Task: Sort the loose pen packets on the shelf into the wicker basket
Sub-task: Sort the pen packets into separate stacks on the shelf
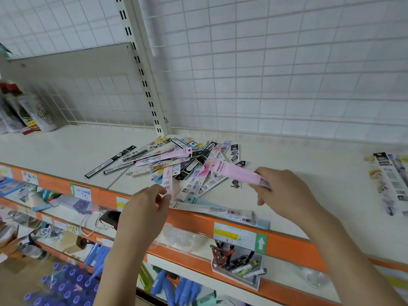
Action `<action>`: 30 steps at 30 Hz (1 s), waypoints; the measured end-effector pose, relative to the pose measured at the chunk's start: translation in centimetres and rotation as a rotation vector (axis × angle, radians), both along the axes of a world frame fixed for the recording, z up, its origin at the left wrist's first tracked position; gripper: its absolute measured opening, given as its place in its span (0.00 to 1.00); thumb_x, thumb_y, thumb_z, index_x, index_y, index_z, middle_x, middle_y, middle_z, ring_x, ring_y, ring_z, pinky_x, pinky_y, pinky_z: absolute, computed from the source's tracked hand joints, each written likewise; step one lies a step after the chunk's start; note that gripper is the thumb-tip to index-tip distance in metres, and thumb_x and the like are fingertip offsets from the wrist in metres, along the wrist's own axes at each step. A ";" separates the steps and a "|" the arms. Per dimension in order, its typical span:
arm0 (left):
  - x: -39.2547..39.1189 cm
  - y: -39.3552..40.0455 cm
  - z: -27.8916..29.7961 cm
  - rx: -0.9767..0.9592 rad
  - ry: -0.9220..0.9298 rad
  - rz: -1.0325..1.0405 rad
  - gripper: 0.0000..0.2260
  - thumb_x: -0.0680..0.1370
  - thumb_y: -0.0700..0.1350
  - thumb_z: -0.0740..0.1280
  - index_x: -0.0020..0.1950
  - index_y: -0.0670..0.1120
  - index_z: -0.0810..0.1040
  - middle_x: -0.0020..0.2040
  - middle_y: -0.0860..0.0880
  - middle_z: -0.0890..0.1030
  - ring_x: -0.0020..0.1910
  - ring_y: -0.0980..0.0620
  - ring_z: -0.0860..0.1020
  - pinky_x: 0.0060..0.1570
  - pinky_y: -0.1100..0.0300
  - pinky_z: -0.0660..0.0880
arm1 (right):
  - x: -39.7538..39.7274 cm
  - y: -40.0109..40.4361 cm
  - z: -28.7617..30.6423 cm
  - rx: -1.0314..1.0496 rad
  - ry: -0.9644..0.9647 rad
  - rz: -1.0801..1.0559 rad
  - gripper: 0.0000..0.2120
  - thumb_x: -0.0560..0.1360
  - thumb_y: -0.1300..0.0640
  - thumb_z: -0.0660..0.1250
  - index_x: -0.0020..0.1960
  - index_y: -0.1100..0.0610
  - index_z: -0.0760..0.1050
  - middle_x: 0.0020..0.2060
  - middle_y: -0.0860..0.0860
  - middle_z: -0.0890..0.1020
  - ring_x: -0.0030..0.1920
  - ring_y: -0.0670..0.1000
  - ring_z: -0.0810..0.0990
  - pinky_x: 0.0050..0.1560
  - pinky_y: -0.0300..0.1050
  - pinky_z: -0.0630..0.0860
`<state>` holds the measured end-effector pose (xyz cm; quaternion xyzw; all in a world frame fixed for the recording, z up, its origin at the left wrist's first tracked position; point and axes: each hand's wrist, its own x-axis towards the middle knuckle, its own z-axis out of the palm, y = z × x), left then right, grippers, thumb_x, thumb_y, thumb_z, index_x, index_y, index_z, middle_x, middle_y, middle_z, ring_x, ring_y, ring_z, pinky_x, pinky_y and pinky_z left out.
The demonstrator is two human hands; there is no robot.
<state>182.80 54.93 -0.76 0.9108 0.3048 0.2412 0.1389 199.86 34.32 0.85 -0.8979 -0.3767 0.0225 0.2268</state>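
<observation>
Left hand: lower centre of the frame, over the orange shelf edge; thumb and fingers pinched on the bottom end of a narrow pink packet that runs up into the heap.
Right hand: right of centre, above the shelf; fingers closed around one end of a small bundle of pink packets, which points up-left toward the heap and is lifted clear of the shelf.
Loose pen packets: scattered heap at the middle of the frame on the white shelf, black, pink, white and pale blue strips crossing one another.
Front-edge packets: a few long pale strips lying along the shelf lip, between the two hands.
Second group of packets: far right edge of the frame, well apart from the heap.
Wicker basket: cannot tell where; none shows in the frame.
Back wall: white wire grid behind the shelf.
Lower shelves: blue pens at lower left, a clear pen holder at lower centre.
</observation>
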 end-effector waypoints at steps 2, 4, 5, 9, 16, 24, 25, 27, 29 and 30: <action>0.3 -0.4 0.3 -0.009 0.005 -0.020 0.08 0.78 0.47 0.63 0.53 0.46 0.79 0.37 0.51 0.79 0.31 0.52 0.75 0.32 0.60 0.72 | 0.5 -0.3 0.4 0.045 -0.008 -0.037 0.05 0.78 0.53 0.61 0.51 0.49 0.74 0.36 0.43 0.84 0.29 0.41 0.73 0.30 0.40 0.65; 0.8 -0.9 0.5 -0.010 0.015 -0.057 0.08 0.78 0.47 0.63 0.50 0.46 0.79 0.31 0.51 0.77 0.27 0.54 0.72 0.31 0.59 0.73 | 0.7 -0.6 0.8 0.058 -0.041 -0.070 0.06 0.77 0.51 0.62 0.51 0.51 0.74 0.35 0.44 0.81 0.33 0.48 0.75 0.31 0.43 0.67; 1.1 -1.2 0.6 -0.011 0.030 -0.075 0.08 0.78 0.47 0.62 0.49 0.47 0.79 0.29 0.52 0.75 0.25 0.54 0.71 0.30 0.59 0.72 | 0.6 -0.7 0.8 0.061 -0.060 -0.089 0.08 0.77 0.49 0.62 0.50 0.52 0.74 0.33 0.46 0.78 0.34 0.51 0.76 0.32 0.45 0.68; 2.4 -2.9 0.4 -0.040 0.157 -0.152 0.10 0.79 0.52 0.59 0.52 0.51 0.78 0.26 0.53 0.70 0.27 0.51 0.70 0.31 0.60 0.70 | 0.5 -1.2 0.8 0.132 -0.072 -0.209 0.14 0.76 0.42 0.61 0.45 0.54 0.71 0.30 0.48 0.75 0.34 0.54 0.76 0.33 0.45 0.70; 3.5 -4.3 0.1 -0.041 0.294 -0.200 0.13 0.79 0.56 0.57 0.49 0.49 0.76 0.31 0.55 0.72 0.33 0.52 0.73 0.33 0.62 0.70 | 1.0 -1.5 0.3 0.177 -0.049 -0.281 0.12 0.76 0.54 0.62 0.59 0.54 0.68 0.41 0.52 0.80 0.40 0.58 0.78 0.36 0.48 0.73; 3.8 -4.7 0.4 -0.017 0.277 -0.088 0.20 0.78 0.58 0.57 0.30 0.49 0.64 0.27 0.53 0.68 0.27 0.56 0.67 0.26 0.65 0.61 | 0.6 -0.5 -0.6 0.053 0.004 -0.156 0.23 0.77 0.56 0.60 0.70 0.51 0.60 0.51 0.53 0.80 0.44 0.57 0.79 0.42 0.48 0.76; 3.8 -4.8 0.5 -0.016 0.261 -0.067 0.21 0.78 0.60 0.57 0.29 0.50 0.63 0.27 0.52 0.69 0.27 0.56 0.67 0.26 0.65 0.61 | 0.6 -0.7 -0.7 0.037 0.016 -0.144 0.20 0.77 0.57 0.60 0.69 0.51 0.63 0.49 0.52 0.80 0.44 0.56 0.79 0.42 0.48 0.76; 4.0 -5.0 0.8 -0.024 0.193 -0.026 0.21 0.76 0.62 0.60 0.30 0.50 0.64 0.27 0.53 0.70 0.27 0.56 0.68 0.26 0.65 0.61 | 0.6 -1.1 -0.8 -0.006 0.026 -0.122 0.17 0.77 0.58 0.59 0.65 0.51 0.66 0.47 0.51 0.80 0.42 0.55 0.78 0.41 0.47 0.76; 4.1 -5.0 1.2 -0.072 0.092 -0.010 0.18 0.74 0.61 0.64 0.34 0.49 0.67 0.28 0.54 0.71 0.29 0.56 0.69 0.29 0.64 0.64 | 0.6 -1.6 -1.0 -0.021 0.029 -0.117 0.15 0.77 0.59 0.59 0.63 0.51 0.66 0.46 0.52 0.80 0.42 0.55 0.78 0.42 0.48 0.76; 4.2 -5.1 1.5 -0.109 0.027 -0.020 0.16 0.73 0.59 0.67 0.37 0.49 0.69 0.29 0.56 0.71 0.30 0.57 0.70 0.31 0.65 0.65 | 0.6 -1.8 -1.0 -0.014 0.032 -0.121 0.15 0.77 0.59 0.59 0.63 0.51 0.66 0.46 0.52 0.80 0.42 0.55 0.78 0.41 0.48 0.76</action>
